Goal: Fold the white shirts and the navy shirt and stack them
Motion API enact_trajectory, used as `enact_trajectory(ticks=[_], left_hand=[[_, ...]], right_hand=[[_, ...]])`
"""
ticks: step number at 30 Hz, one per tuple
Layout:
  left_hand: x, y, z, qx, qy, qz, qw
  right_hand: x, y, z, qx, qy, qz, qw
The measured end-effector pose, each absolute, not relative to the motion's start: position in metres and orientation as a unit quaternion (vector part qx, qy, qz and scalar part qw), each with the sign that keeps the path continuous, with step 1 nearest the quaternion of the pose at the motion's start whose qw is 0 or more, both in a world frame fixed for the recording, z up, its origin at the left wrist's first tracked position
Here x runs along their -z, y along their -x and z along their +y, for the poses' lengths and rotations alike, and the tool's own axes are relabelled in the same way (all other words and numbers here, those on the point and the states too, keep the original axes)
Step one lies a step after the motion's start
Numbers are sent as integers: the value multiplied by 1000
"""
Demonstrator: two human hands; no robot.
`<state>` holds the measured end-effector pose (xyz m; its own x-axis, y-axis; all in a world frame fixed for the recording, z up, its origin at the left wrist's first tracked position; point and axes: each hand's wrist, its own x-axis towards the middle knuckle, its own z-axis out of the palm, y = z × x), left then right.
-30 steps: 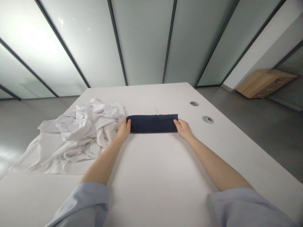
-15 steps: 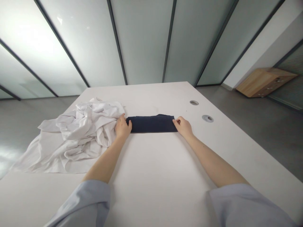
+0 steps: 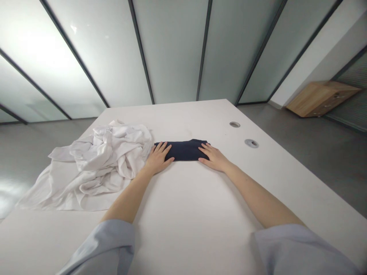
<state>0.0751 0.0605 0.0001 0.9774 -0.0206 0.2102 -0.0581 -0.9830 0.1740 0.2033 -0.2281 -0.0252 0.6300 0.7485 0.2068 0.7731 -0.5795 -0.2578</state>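
Note:
A dark navy folded cloth (image 3: 185, 151) lies as a flat, narrow strip on the white table (image 3: 189, 206). My left hand (image 3: 158, 157) rests on its left end with the fingers spread. On the right end lies my right hand (image 3: 213, 156), fingers apart and palm down. Parts of both ends are covered by the hands. What kind of garment or cloth it is cannot be made out. Close beside my left hand is a heap of crumpled white cloth (image 3: 100, 164).
Two round cable grommets, a far one (image 3: 234, 124) and a nearer one (image 3: 251, 143), are set in the table's right side. Frosted glass panels (image 3: 174, 49) stand behind the table. A wooden cabinet (image 3: 321, 98) is on the floor at the right.
Both hands have let go of the strip's ends and moved inward onto its top. Their fingers have gone from pinching to spread flat. The navy cloth stays in about the same place.

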Motion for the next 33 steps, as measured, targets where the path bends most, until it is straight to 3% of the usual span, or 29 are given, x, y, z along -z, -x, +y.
enact_trajectory(ticks=[5,11,21,33], left_hand=[[0,-75,64,-117,-989,-9,89],[-3,-77,72,-227,-958,140,106],[0,-77,81,-167,-950,181,190],[-2,-76,80,-106,-952,208,196]], right_hand=[[23,-202,-229,45,893,-421,154],[8,-189,-224,82,905,-399,124],[-10,-190,-194,136,872,-450,138],[12,-206,-167,40,895,-436,87]])
